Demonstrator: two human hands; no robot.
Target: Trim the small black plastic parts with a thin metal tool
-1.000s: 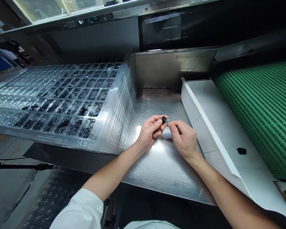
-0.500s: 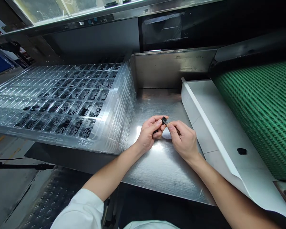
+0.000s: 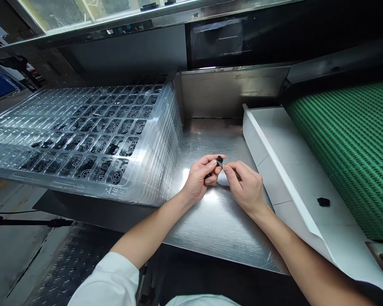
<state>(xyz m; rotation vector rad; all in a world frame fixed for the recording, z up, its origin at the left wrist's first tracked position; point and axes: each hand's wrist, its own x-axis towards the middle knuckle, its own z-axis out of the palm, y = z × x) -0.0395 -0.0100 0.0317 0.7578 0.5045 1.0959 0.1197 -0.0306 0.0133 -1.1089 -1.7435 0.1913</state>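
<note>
Above the steel work surface point(image 3: 207, 229), my left hand point(image 3: 201, 177) is closed around a small round black part point(image 3: 220, 160), pinched between thumb and fingers. Another dark bit shows under its curled fingers, too hidden to name. My right hand point(image 3: 245, 183) pinches a thin, pointed, metallic-looking blade point(image 3: 221, 165), its tip against the black part. The two hands almost meet at the fingertips. To the left stands a stack of clear plastic trays point(image 3: 156, 170), the top one holding black wheel-like parts point(image 3: 117, 176) in many of its pockets.
Right of the hands runs a white trough point(image 3: 281, 182), where one small black piece point(image 3: 323, 202) lies. Beyond it slopes a green conveyor belt point(image 3: 354, 140). A steel wall point(image 3: 230, 93) closes off the back of the work surface.
The blade's tip has shifted slightly on the black part. Both hands stay in nearly the same place, and the green belt's texture looks a little different.
</note>
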